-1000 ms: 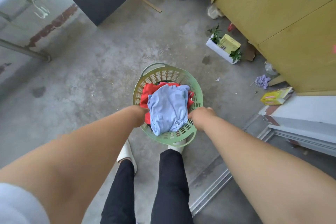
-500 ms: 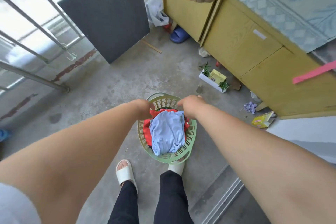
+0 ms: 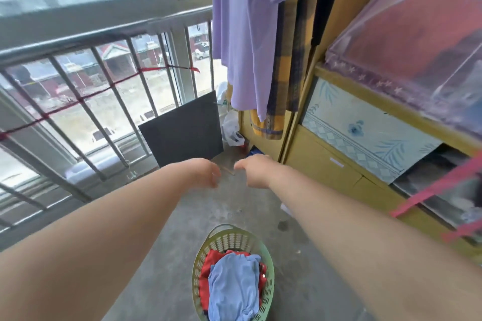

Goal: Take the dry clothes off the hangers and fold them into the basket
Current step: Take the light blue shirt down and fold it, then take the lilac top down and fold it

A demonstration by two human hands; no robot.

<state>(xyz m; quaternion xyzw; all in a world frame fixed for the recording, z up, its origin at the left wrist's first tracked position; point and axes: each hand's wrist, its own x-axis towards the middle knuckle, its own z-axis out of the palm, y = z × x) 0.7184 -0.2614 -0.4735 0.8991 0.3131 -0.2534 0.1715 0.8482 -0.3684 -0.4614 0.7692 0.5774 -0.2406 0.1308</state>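
My left hand (image 3: 206, 172) and right hand (image 3: 254, 171), both empty with fingers loosely curled, hang side by side over open concrete floor (image 3: 234, 206) between window railing (image 3: 78, 43) and yellow cabinet (image 3: 320, 172). A purple shirt (image 3: 242, 34) hangs ahead; the green basket (image 3: 229, 241), holding blue cloth (image 3: 234, 289) over red cloth (image 3: 206, 268), sits below.

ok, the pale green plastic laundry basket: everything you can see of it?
The pale green plastic laundry basket is rounded, with slotted walls and a loop handle on its far rim. It stands upright on the grey concrete floor, near edge cut off by the frame. A crumpled light blue garment lies over a red garment inside. The left hand and right hand are clear of it.
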